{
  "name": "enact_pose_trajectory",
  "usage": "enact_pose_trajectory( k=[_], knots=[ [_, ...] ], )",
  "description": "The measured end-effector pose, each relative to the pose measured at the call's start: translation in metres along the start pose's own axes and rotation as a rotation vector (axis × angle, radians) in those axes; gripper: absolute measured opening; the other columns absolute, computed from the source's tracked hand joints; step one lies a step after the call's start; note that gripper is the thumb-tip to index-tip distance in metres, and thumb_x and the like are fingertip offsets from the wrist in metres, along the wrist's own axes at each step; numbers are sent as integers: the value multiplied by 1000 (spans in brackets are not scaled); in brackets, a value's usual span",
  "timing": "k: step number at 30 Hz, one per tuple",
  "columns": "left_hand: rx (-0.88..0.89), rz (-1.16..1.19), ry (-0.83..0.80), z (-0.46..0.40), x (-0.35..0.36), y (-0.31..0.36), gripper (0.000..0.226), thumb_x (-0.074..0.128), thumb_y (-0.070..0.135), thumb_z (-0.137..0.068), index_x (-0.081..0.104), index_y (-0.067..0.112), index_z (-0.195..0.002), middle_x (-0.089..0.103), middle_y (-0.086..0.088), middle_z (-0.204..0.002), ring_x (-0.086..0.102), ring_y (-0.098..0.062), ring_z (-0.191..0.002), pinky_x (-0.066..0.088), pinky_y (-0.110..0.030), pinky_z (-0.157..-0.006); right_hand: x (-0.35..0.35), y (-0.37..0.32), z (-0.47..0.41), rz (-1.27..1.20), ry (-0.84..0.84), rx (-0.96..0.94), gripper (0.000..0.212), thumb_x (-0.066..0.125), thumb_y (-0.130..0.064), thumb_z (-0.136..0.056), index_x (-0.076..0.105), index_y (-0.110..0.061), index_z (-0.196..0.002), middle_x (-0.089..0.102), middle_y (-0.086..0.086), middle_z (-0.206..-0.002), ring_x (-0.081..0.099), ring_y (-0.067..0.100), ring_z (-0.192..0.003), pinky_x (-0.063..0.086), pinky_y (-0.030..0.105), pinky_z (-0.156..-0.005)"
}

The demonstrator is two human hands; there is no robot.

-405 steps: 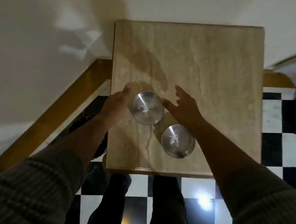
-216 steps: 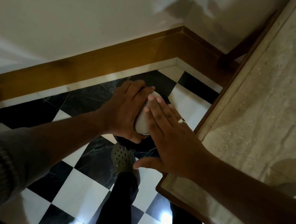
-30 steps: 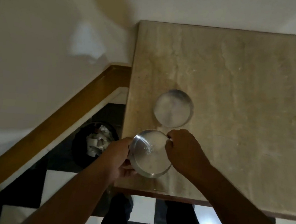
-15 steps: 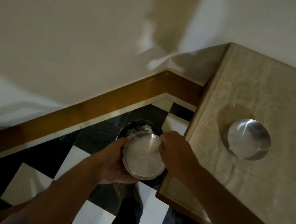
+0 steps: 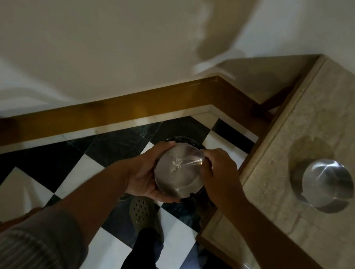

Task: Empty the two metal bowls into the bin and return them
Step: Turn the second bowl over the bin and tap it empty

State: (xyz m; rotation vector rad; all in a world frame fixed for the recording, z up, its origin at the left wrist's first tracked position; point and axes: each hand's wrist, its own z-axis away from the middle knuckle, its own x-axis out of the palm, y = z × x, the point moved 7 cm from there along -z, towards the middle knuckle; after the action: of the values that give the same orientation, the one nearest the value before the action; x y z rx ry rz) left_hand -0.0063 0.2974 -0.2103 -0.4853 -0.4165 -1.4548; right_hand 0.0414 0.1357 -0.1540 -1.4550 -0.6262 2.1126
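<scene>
- Nearest the camera: ribbed grey sleeve [image 5: 29, 243] on the left forearm, bottom left; the right forearm is bare, coming in from bottom right.
- Dark trouser legs [image 5: 144, 255] below, w/ a perforated clog-type shoe [image 5: 142, 211] on the black-and-white checkered floor [image 5: 35, 185].
- Left hand [image 5: 144, 174] cups the held bowl [image 5: 178, 171] from the left side & underneath, fingers wrapped round its wall, thumb up at the rim – firmly grasping it.
- Right hand [image 5: 218, 173] clasps the same bowl on its right rim, fingers curled over the edge – also grasping it.
- Held bowl is metal, round, tilted so the inside faces the camera; small cluster of white crumbs [image 5: 175, 162] sits inside near the upper middle. Contents not tipped out yet.
- Bowl is off the table, in the air directly over the bin [image 5: 182, 139]. Only the bin's dark round rim shows, above & below the bowl; rest hidden behind bowl & hands. Bin stands on the floor just beside the table's left edge.
- Table [image 5: 326, 128] to the right: beige stone top, wood trim along the near edge.
- Second bowl [image 5: 326, 185] sits on the table top, well apart from the hands, nobody touching it. Looks empty inside, though glare makes that hard to confirm.
- Farthest: brown wooden skirting board [image 5: 109, 107] running into the corner, pale wall [image 5: 117, 29] above w/ soft shadows on it.
</scene>
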Motion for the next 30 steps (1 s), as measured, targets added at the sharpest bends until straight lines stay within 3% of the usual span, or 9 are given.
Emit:
enact_pose_trajectory(
  k=[2,4,7,11,13,17,20,25,30],
  knots=[
    [-2,-32,-53,-1,10,7,108,90,56,-51,46,15,-141,51,-31,-142,59,-51,-119,59,-55,-88,-1,4,-4,-33,14,15,25,47,-14,-99,61,-7,-118,63,8,-110,50,5,-95,35,2,-71],
    [13,-146,-29,-5,16,14,98,91,46,-51,51,13,-135,57,-29,-137,60,-47,-119,57,-56,-93,-1,9,-7,-64,24,16,25,47,-15,-99,61,-8,-119,63,7,-112,50,5,-97,36,1,-73],
    [83,-327,122,-15,18,22,83,86,47,-54,56,18,-125,63,-21,-130,62,-40,-120,46,-57,-107,-4,18,-9,-94,29,7,28,48,-9,-97,58,-10,-124,62,6,-118,48,3,-103,33,-5,-84],
    [248,-461,208,-23,21,34,66,83,51,-61,65,23,-119,71,-8,-119,66,-28,-113,49,-50,-107,-3,29,-8,-94,-11,-10,33,48,-11,-98,54,-12,-130,61,5,-123,51,5,-111,35,4,-91],
    [343,-629,261,-28,24,42,75,81,56,-62,61,25,-127,68,-5,-123,64,-25,-114,51,-47,-103,-1,32,-7,-91,-42,-15,34,50,-15,-98,52,-12,-132,60,6,-127,55,12,-118,40,14,-98],
    [626,-1172,591,-33,15,62,121,76,72,-49,33,19,-149,47,-4,-145,48,-23,-129,46,-43,-108,11,36,-2,6,-199,-58,45,49,-12,-98,41,-6,-141,49,12,-143,45,24,-134,36,31,-111],
    [841,-1508,699,-31,7,66,135,68,80,-51,19,7,-155,32,-13,-157,35,-30,-140,35,-49,-116,21,37,4,122,-258,-174,52,52,-9,-92,38,0,-142,44,21,-146,46,36,-133,43,49,-105],
    [935,-1814,671,-30,8,71,134,63,80,-52,21,1,-153,34,-19,-155,36,-36,-140,35,-53,-116,31,35,11,396,-314,-455,58,37,-30,-95,28,-2,-145,30,21,-154,28,37,-142,34,46,-111],
    [1033,-1886,601,-27,14,61,130,62,78,-54,24,1,-151,35,-20,-155,36,-36,-140,29,-47,-119,29,18,19,529,-222,-676,76,40,-57,-95,28,0,-146,24,24,-155,19,37,-146,23,45,-119]
  ],
)
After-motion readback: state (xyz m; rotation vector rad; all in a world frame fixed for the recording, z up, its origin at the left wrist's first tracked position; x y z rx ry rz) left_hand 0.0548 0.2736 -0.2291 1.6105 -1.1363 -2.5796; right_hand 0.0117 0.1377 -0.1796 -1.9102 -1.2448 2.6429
